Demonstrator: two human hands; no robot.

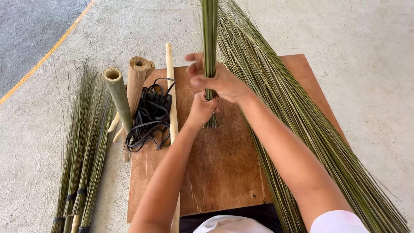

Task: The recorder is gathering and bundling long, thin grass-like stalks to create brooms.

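nearest me i see the brown wooden board [224, 172], flat, scuffed and grainy, lying on pale rough concrete floor [371, 64]. my left hand [201, 110] is wrapped tight round the lower end of a thin upright bundle of green palm-leaf ribs [210, 39], whose butt end stands on the board. my right hand [217, 80] closes round the same bundle just above it. to the right a big loose sheaf of ribs [302, 129] fans across the board's edge. left of the hands lie a pale slim stick [172, 112], a tangle of black strapping [150, 114] and hollow bamboo tubes [125, 95]. tied finished bundles [84, 164] rest on the floor further left. far off runs a yellow painted line [47, 54].
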